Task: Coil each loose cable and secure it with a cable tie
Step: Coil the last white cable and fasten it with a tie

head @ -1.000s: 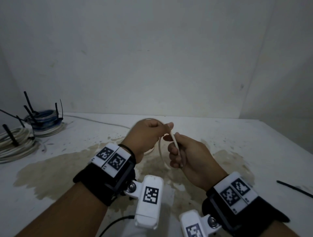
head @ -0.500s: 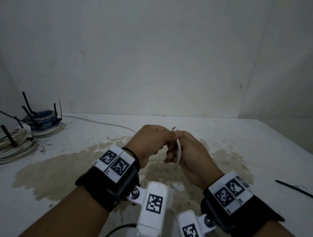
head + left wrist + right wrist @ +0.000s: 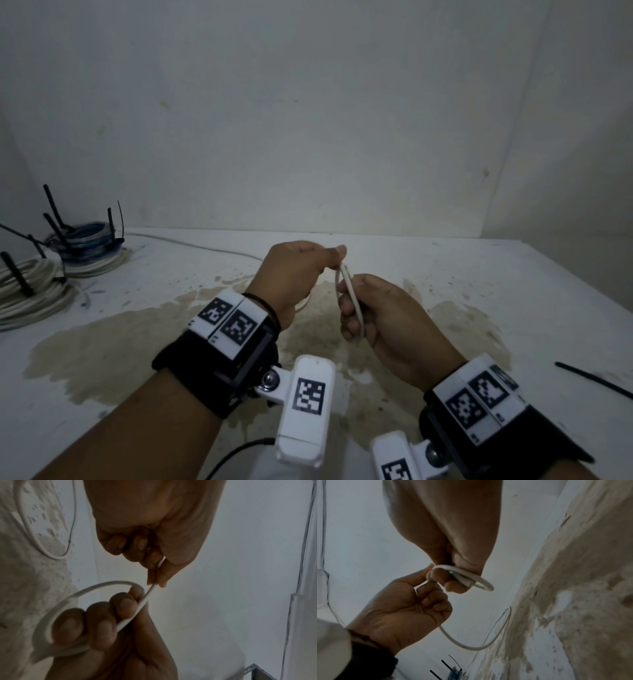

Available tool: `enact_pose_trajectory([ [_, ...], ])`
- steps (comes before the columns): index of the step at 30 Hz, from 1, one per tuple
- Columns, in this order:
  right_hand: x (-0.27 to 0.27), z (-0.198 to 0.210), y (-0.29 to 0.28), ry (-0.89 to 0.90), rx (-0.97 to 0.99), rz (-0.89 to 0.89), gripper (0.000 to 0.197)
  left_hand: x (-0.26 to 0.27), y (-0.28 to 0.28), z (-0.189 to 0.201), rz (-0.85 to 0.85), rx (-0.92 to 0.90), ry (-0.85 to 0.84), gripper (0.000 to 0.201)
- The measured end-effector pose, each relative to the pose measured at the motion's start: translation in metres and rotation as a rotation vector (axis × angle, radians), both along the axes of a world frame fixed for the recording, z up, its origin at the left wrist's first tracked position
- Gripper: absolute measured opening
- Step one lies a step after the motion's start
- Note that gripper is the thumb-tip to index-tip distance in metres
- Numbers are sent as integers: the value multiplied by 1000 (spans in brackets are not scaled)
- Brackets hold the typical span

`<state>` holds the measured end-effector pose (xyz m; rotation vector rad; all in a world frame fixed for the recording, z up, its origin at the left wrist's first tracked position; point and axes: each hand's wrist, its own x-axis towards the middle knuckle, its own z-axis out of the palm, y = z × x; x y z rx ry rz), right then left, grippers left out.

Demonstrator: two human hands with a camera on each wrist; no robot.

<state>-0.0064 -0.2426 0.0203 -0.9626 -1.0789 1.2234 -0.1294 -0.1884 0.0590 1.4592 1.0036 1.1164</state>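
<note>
A loose white cable (image 3: 352, 301) is held above the stained table between both hands. My right hand (image 3: 380, 315) grips small loops of it in curled fingers; the loops (image 3: 56, 609) show in the left wrist view, and the cable loop (image 3: 471, 580) shows again in the right wrist view. My left hand (image 3: 301, 270) pinches the cable (image 3: 152, 588) between thumb and forefinger just above the right hand. The cable's free length (image 3: 191, 244) trails across the table toward the back left. A black cable tie (image 3: 596, 378) lies on the table at the right.
Tied coils sit at the left: a blue coil (image 3: 87, 236) on a white one, and a larger white coil (image 3: 27, 291), with black tie tails sticking up. The table (image 3: 102, 342) carries a brown stain. Walls close the back and right.
The hands came together half a second ago and have parted again. My left hand now pinches the cable higher, and another strand lies in my right hand.
</note>
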Motion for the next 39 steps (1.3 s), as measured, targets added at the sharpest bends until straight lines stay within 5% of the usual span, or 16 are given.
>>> enact_pose_trajectory([
  [12,7,9,-11,-92,7,55,28,5,6,2,79,234,19,33],
  [19,16,22,-16,-150,-8,49,28,12,7,9,100,225,6,28],
  [21,21,28,-16,-87,-32,28,26,16,9,6,171,367,152,38],
  [24,34,37,-15,72,-65,33,24,16,13,2,392,843,335,32],
  [27,43,45,-16,216,-87,119,21,17,27,-5,396,1073,437,35],
  [31,51,56,-20,376,-94,179,21,24,36,-12,170,909,502,48],
  [37,99,77,-14,746,-11,354,17,33,41,-26,17,545,323,31],
  [39,120,90,-16,817,45,245,7,32,43,-27,0,474,286,19],
])
